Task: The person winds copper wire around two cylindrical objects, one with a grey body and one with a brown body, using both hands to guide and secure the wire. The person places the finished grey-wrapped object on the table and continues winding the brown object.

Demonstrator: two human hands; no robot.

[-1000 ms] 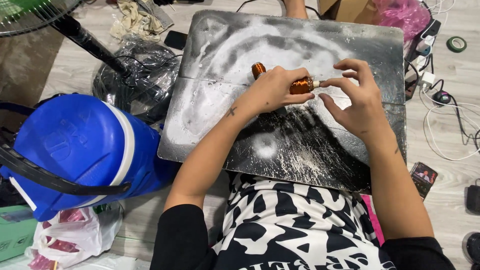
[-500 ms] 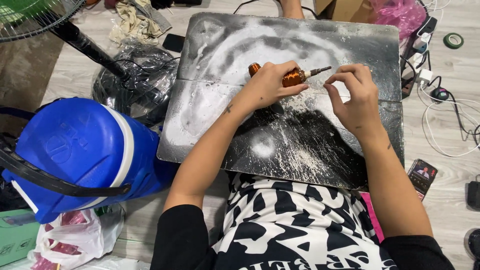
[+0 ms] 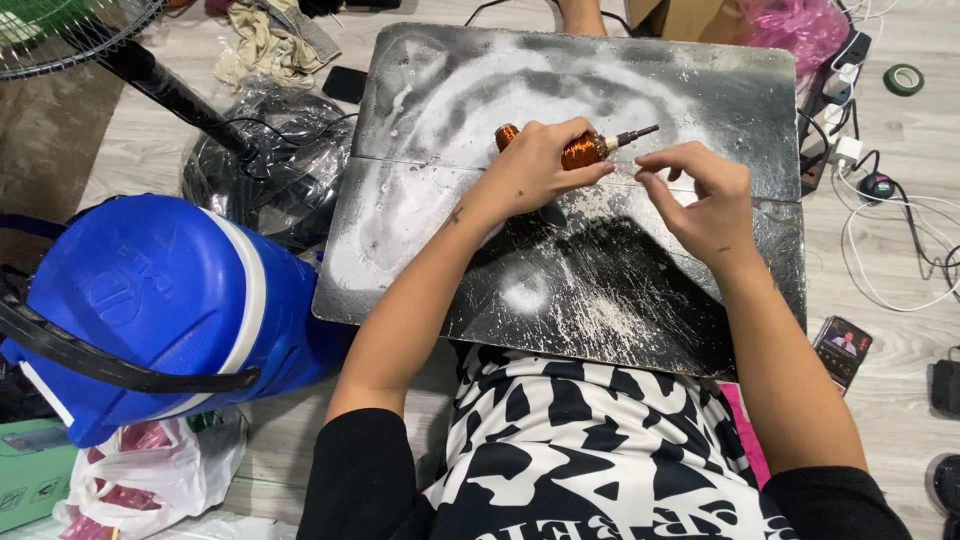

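Here, a copper-wound motor rotor (image 3: 575, 150) with a dark metal shaft sticking out of its right end sits clamped in the left hand (image 3: 545, 160), fingers wrapped over the winding, held just above the far half of a dark, white-dusted board (image 3: 450, 90) that serves as the desk. The right hand (image 3: 705, 195) hovers just beside the shaft tip, thumb and forefinger pinched close together; whether they grip a fine wire cannot be told. The two hands are near each other but apart, not touching.

Below the hands, the board shows scratched white powder streaks (image 3: 590, 315) and a round pale smudge. Toward the wearer lies a black-and-white patterned shirt (image 3: 590, 450) with black sleeves.

Left of the left hand, past the board's edge, a black fan base wrapped in clear plastic (image 3: 265, 160) rests on the pale wood floor (image 3: 140, 150), with a dark phone (image 3: 345, 84) and a crumpled rag (image 3: 265, 45) beyond it. Nearer the wearer on that side stands a big blue cooler jug (image 3: 150, 310) with a white band and black strap, a white plastic bag (image 3: 150, 480) beside it.

Right of the right hand, off the board, white cables (image 3: 890, 260) and a power strip trail over the floor, with a green tape roll (image 3: 903, 78) farther off and a lit phone (image 3: 842, 345) close by the right forearm. A pink bag (image 3: 790, 25) lies past the board's far right corner.
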